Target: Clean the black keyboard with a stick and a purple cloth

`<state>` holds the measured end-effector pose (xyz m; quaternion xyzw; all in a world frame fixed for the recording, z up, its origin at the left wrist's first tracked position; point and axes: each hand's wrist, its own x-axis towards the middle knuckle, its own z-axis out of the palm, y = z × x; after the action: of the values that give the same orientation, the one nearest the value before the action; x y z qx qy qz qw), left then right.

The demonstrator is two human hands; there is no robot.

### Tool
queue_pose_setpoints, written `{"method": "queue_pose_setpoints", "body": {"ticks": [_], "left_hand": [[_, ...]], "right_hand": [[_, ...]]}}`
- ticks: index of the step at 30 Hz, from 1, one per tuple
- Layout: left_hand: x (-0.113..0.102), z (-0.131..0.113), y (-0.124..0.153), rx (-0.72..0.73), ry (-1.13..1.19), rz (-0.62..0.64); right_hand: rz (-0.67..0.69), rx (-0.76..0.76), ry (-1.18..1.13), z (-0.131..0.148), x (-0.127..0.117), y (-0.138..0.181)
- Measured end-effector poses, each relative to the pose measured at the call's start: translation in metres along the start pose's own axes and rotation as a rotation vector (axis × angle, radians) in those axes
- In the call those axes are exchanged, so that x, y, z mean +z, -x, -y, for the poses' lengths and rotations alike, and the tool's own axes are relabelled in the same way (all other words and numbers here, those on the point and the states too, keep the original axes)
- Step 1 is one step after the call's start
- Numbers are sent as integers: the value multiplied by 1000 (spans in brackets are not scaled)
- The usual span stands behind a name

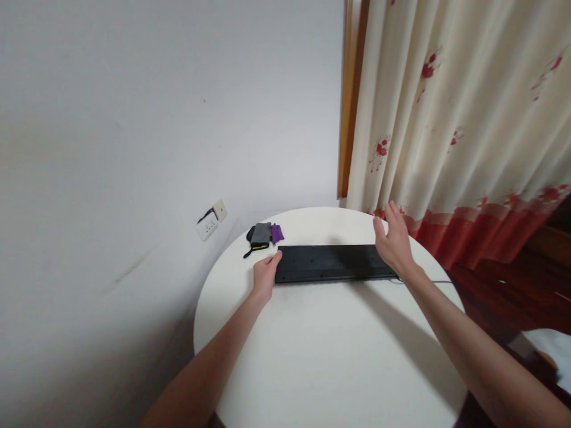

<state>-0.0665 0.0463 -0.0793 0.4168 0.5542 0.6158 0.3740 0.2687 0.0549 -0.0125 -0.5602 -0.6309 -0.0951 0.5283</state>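
Note:
A black keyboard (pixel 328 263) lies across the far half of the round white table (pixel 330 351), its plain, screw-dotted underside facing up. My left hand (pixel 266 274) grips its left end, thumb on top and the other fingers mostly hidden. Over the right end, my right hand (pixel 395 241) is raised with fingers stretched out and thumb apart, holding nothing. Its shadow falls on the keyboard and the table. A thin cable (pixel 439 281) runs from near the keyboard's right end toward the table's right edge.
Behind my left hand lie a grey and black cloth item (pixel 261 235) and a small purple pouch (pixel 277 233). A wall socket (pixel 207 226) is beside the table at left. Flowered curtains (pixel 414 119) hang behind at right. Something white (pixel 551 351) lies at lower right.

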Motion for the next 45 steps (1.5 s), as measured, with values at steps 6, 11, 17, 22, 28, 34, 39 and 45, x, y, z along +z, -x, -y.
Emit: {"method": "queue_pose_setpoints", "body": {"ticks": [6, 11, 17, 22, 28, 34, 39, 45], "left_hand": [[0, 0, 1, 18, -34, 1], [-1, -2, 1, 42, -30, 9], [-1, 0, 0, 52, -40, 18], [0, -5, 0, 76, -44, 17], [1, -12, 3, 55, -39, 2], [2, -8, 0, 30, -32, -11], [0, -3, -5, 52, -39, -28], [-1, 0, -7, 19, -5, -5]], "right_hand": [[3, -200, -104, 107, -10, -34], [229, -213, -79, 159, 27, 19], [841, -350, -79, 151, 70, 86], [456, -227, -118, 119, 39, 38], [270, -46, 9, 62, 27, 38], [589, -126, 8, 31, 26, 58], [54, 30, 58, -1, -9, 14], [291, 224, 261, -59, -6, 38]]}}
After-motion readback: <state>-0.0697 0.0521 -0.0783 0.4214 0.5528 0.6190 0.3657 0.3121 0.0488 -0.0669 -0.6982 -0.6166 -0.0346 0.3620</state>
